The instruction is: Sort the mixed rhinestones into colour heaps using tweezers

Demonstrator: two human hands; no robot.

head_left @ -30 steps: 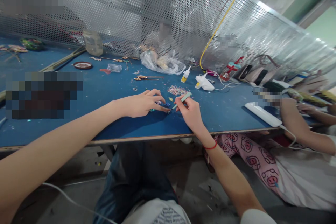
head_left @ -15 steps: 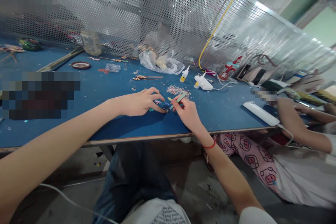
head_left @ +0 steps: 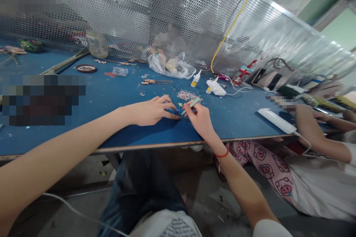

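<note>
My right hand (head_left: 198,115) pinches pale green tweezers (head_left: 191,105), their tip pointing down and left to the blue tabletop. Opposite it, my left hand (head_left: 151,111) rests with fingers stretched apart, the index fingertip close to the tweezers' tip. Between the two hands lie small blue pieces (head_left: 177,110), partly hidden by my fingers. Just behind them are a few yellow-green pieces (head_left: 180,104) and a spread pile of tiny pink and white pieces (head_left: 187,95). Whether the tweezers grip a piece is too small to tell.
Behind the pile stand a glue bottle (head_left: 196,79) and a white glue gun (head_left: 216,87). Ornamented hairpins (head_left: 155,81) lie left of them, before a plastic bag (head_left: 171,67). A white corded device (head_left: 276,120) is at right, near another person's arm (head_left: 310,129). Perforated metal (head_left: 125,11) closes the back.
My left hand has shifted slightly right and down, covering the turquoise pieces seen beside it before. My right hand, holding the tweezers, has moved only a little.
</note>
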